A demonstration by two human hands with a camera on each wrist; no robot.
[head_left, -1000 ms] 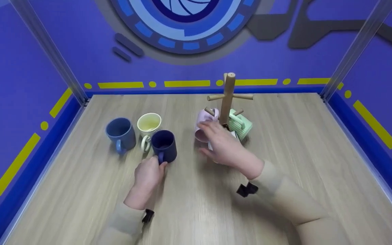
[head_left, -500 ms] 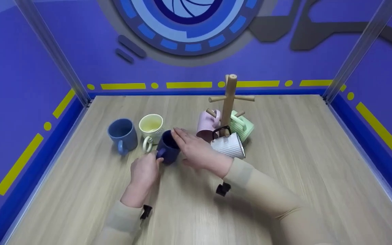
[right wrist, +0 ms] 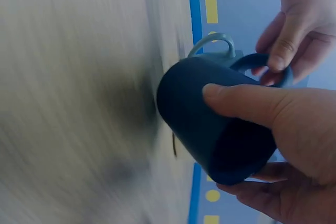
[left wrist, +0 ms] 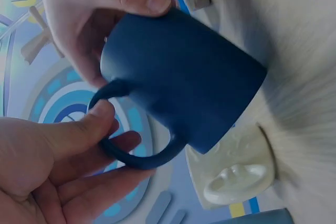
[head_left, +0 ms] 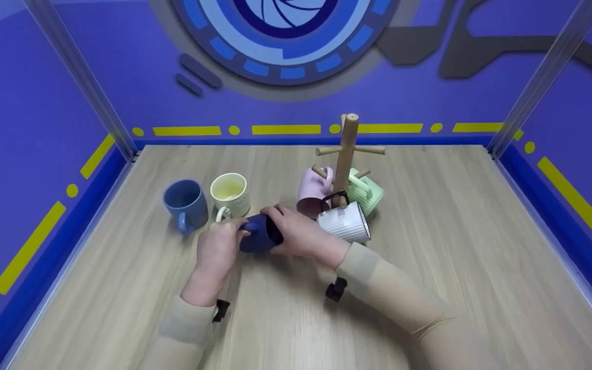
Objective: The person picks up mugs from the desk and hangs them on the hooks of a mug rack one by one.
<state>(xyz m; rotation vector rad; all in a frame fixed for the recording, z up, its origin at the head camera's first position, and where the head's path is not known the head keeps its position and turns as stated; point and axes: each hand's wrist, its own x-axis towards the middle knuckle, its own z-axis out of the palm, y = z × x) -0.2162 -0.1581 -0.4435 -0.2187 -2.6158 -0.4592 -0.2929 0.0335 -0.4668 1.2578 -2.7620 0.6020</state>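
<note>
A dark navy mug is tilted on its side between my hands, its mouth turned to the right. My left hand pinches its handle between thumb and fingers. At the rim end, my right hand grips the body, its thumb along one side and its fingers round the other. Just behind the navy mug stands a pale yellow mug, upright, and farther left a greyish-blue mug.
Right of my hands rises a wooden mug tree with several pegs. A pink mug, a light green mug and a white ribbed mug with a black handle hang low around it. Blue walls enclose the table.
My right hand has moved left from the mug tree to the navy mug and taken hold of it. The mug has gone from upright to tilted, mouth to the right.
</note>
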